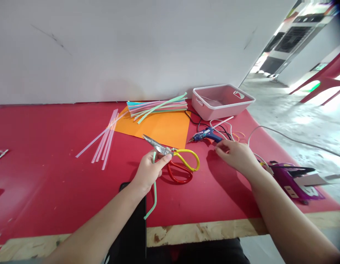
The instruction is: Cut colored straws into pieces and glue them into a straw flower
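Forearms (109, 220) way up close over a red table (54, 198), hands apart: left hand (150, 169) is clamped on scissors (164, 150) near the pivot, right hand (237, 154) loosely parted by the glue gun (207, 135), can't tell if touching, green stem (155, 192) is in the left too. Guessing tool swap, next needs a solid handle grip

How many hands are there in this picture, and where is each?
2. The left hand holds the scissors and a green strip; the right hand is by the glue gun, though whether it touches is unclear. No other hand shows.
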A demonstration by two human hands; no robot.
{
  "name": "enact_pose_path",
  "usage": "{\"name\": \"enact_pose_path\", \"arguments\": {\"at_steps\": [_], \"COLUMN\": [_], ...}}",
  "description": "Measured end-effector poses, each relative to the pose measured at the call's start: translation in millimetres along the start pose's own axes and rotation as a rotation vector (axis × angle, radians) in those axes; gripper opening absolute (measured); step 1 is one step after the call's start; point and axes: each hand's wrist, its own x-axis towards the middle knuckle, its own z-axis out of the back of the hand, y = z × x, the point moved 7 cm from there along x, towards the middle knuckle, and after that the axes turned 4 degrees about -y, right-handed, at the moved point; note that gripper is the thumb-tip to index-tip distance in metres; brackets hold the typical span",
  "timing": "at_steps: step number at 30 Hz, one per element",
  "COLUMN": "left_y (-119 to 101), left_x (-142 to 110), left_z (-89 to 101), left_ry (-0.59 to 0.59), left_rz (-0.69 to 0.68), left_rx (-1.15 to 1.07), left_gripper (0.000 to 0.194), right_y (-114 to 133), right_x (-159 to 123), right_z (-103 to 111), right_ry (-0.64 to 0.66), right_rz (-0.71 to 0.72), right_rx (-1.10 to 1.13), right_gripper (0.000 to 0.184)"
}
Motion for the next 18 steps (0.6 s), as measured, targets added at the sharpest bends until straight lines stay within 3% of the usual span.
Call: {"name": "enact_pose_path", "arguments": {"at_steps": [11, 18], "left_y": [2, 1], "left_x": [0, -1], "left_z": [-2.2, -3.8], "left_ry": [0.04, 0.056], "left_rz": [0.005, 0.017], "left_rx": [-0.005, 0.013], "left_gripper": [0.031, 0.03], "right_y": [-4, -6], "right_x": [7, -3], "right_z": [-7, 4], "right_ry": [-0.064, -0.066], "right_rz": [0.025, -0.045], "right_rx": [-0.055, -0.195], "right_gripper": [0.031, 0.038]}}
